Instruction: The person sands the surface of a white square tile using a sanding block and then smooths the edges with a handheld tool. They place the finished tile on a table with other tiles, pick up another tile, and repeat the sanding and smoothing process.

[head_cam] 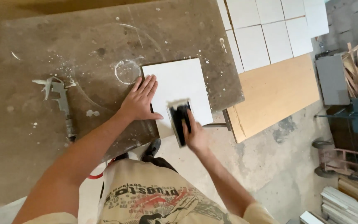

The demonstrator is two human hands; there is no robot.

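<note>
My left hand (139, 101) lies flat on the white panel (179, 89); my right hand (193, 135) grips the sanding block (180, 122). The panel overhangs the tabletop (63, 49) edge; hard strokes could tip it.

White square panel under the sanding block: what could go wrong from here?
1. The white square panel overhangs the near edge of the brown paint-spattered workbench; only the flat left hand pins it, so it might tip or slide.
2. The right hand works the black sanding block, which is motion-blurred, close to the left thumb; a slip could scrape it.
</note>
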